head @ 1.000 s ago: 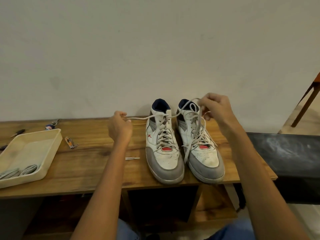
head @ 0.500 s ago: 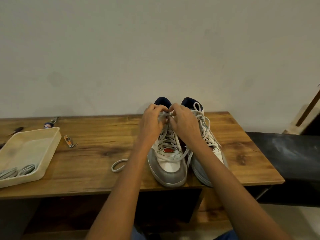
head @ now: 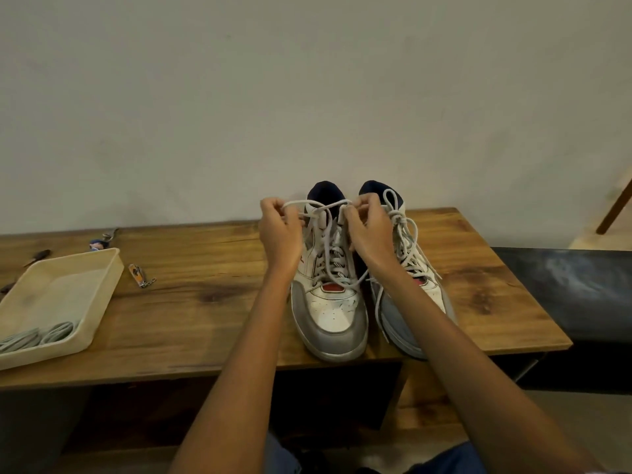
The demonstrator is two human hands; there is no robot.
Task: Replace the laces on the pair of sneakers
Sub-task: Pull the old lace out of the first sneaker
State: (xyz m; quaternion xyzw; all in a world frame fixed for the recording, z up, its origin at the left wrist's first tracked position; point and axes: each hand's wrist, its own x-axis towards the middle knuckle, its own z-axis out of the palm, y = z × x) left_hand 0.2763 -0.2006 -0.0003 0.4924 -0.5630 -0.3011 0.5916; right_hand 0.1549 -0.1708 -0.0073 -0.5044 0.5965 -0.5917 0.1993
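Two white and grey high-top sneakers stand side by side on the wooden table (head: 205, 302), toes toward me. Over the collar of the left sneaker (head: 330, 313) my left hand (head: 280, 230) and my right hand (head: 367, 230) each pinch a loop of its white lace (head: 328, 254). The lace crosses between the two hands and runs down over the tongue. The right sneaker (head: 410, 268) is laced and tied in a bow, with loose ends hanging down its side; my right forearm covers part of it.
A cream plastic tray (head: 68, 292) at the left edge holds several grey laces (head: 37, 336). A nail clipper on a chain (head: 138, 276) lies beside it, small tools and a keyring behind. A black bench (head: 564, 289) adjoins the table's right end.
My hands, bunched together at the left sneaker's collar half a second ago, have drawn apart sideways with lace loops in them. The loose lace loop left of the shoe is gone from the table.
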